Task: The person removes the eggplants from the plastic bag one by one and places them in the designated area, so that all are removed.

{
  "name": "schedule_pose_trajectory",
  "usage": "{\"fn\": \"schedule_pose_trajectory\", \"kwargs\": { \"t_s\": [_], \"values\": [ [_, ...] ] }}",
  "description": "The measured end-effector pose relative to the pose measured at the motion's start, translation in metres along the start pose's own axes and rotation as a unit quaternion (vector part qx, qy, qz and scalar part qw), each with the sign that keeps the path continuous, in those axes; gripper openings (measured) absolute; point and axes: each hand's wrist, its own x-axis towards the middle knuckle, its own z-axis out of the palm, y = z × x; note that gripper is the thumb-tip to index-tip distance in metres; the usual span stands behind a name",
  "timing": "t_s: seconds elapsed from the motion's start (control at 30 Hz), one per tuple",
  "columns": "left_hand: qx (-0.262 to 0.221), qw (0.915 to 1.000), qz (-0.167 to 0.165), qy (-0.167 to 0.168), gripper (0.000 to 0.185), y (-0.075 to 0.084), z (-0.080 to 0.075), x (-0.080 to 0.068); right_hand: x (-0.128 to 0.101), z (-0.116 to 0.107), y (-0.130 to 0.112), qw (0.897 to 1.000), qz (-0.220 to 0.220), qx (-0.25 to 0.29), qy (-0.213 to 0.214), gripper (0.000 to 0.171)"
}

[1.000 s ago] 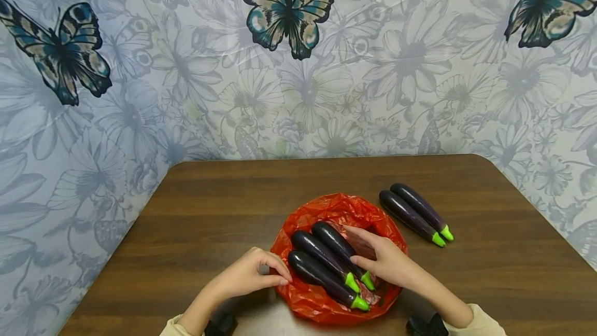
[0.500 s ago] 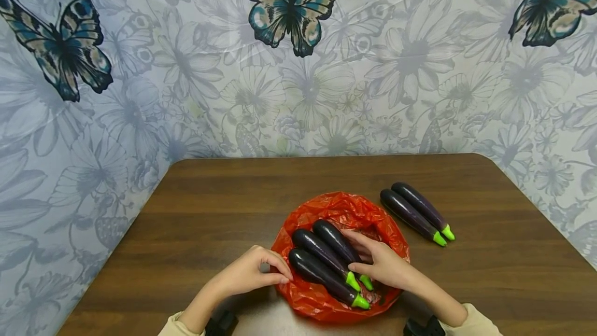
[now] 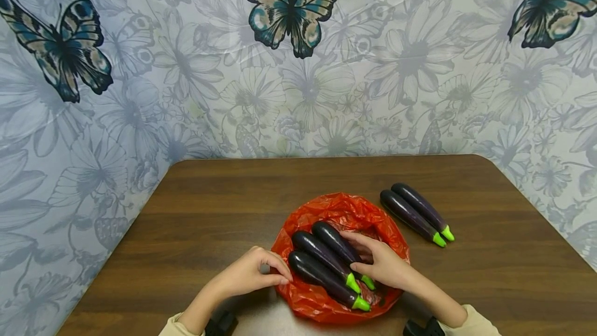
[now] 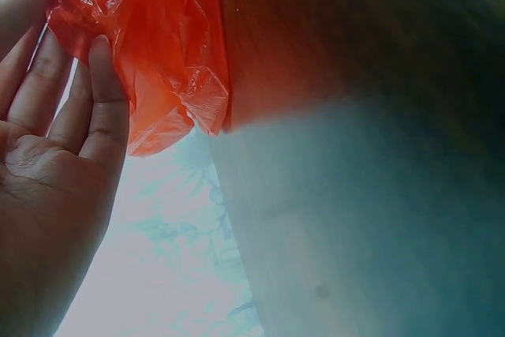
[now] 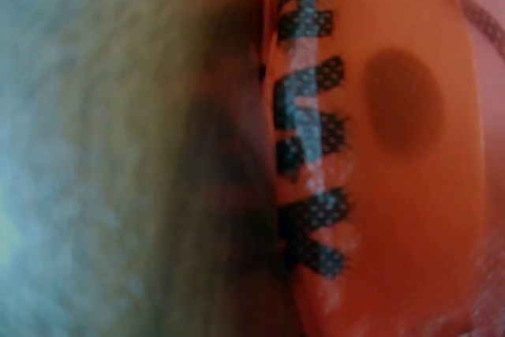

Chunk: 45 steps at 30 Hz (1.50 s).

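A crumpled red plastic bag lies open on the brown table, with three dark purple eggplants with green stems on it. My right hand lies over the rightmost of them, fingers and thumb curled round its stem end. My left hand pinches the bag's left edge; the left wrist view shows its fingers against the red bag. The middle eggplant and the front eggplant lie untouched. In the right wrist view there is only a blurred orange surface with black print.
Two more eggplants lie side by side on the table to the right of the bag. A butterfly-and-flower patterned sheet hangs behind and to the left of the table. Bare wood shows at the left and the far right.
My right hand has slid left and come down onto the rightmost eggplant in the bag, its fingers closing round it. The left hand keeps its pinch on the bag's edge.
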Motion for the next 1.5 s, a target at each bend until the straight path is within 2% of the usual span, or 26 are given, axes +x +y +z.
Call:
{"fn": "schedule_pose_trajectory", "kwargs": {
  "t_s": [0.23, 0.47, 0.53, 0.93, 1.2, 1.5],
  "values": [
    [-0.001, 1.0000, 0.005, 0.003, 0.005, 0.024, -0.006, 0.005, 0.000, 0.000, 0.000, 1.000, -0.003, -0.005, 0.006, 0.058],
    [-0.005, 1.0000, 0.002, -0.004, 0.011, 0.001, 0.000, 0.001, 0.001, -0.001, -0.001, 1.000, -0.002, -0.010, 0.018, 0.056],
    [-0.006, 1.0000, 0.003, -0.007, 0.012, -0.001, 0.000, 0.001, 0.001, -0.002, -0.002, 1.000, -0.006, -0.008, 0.024, 0.055],
    [-0.009, 0.9999, 0.004, -0.004, 0.005, 0.030, -0.007, 0.007, 0.000, -0.003, -0.002, 0.999, -0.020, -0.005, 0.037, 0.053],
    [-0.004, 0.9999, 0.012, -0.002, 0.006, 0.029, -0.008, 0.006, 0.001, -0.007, -0.006, 0.998, -0.029, 0.034, 0.034, 0.052],
    [-0.001, 0.9999, 0.016, 0.000, 0.005, 0.030, -0.008, 0.006, -0.001, -0.016, -0.014, 0.997, -0.061, 0.012, 0.050, 0.054]
  ]
}}
